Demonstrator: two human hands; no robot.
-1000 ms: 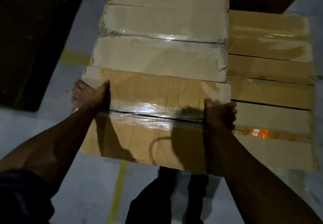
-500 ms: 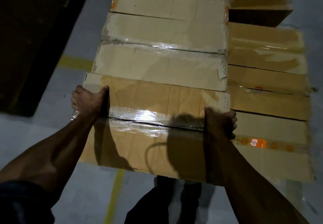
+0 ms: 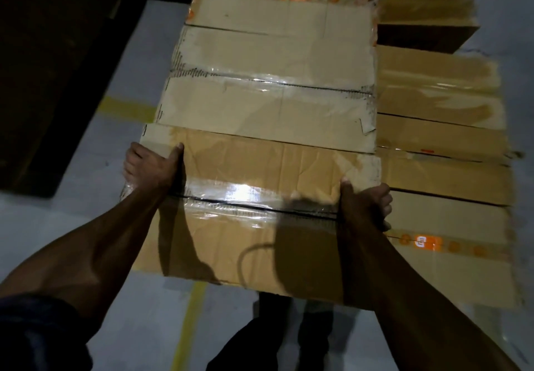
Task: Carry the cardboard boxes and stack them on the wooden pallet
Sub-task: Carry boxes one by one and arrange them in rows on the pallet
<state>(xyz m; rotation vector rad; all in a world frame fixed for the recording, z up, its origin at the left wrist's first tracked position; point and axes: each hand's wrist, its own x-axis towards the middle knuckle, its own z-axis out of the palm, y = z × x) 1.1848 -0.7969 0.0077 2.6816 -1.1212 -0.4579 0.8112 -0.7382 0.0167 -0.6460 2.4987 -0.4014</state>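
Note:
A brown cardboard box (image 3: 260, 232) with clear tape along its top seam lies nearest me, in line with two paler boxes (image 3: 274, 104) beyond it. My left hand (image 3: 150, 168) grips its left edge, thumb on top and fingers down the side. My right hand (image 3: 364, 205) grips its right edge the same way. A lower row of boxes (image 3: 445, 174) lies to the right, one with orange printed tape (image 3: 424, 243). The wooden pallet is hidden under the boxes.
Grey floor with yellow lines (image 3: 187, 324) runs below and to the left. A large dark object (image 3: 52, 75) fills the upper left. My legs and shoes (image 3: 289, 336) stand just under the near box edge. Another dark box (image 3: 424, 35) sits at the upper right.
The stack has shifted slightly lower in view as my head tilted, showing more of the far box with orange tape. Both hands keep the same grip on the near box.

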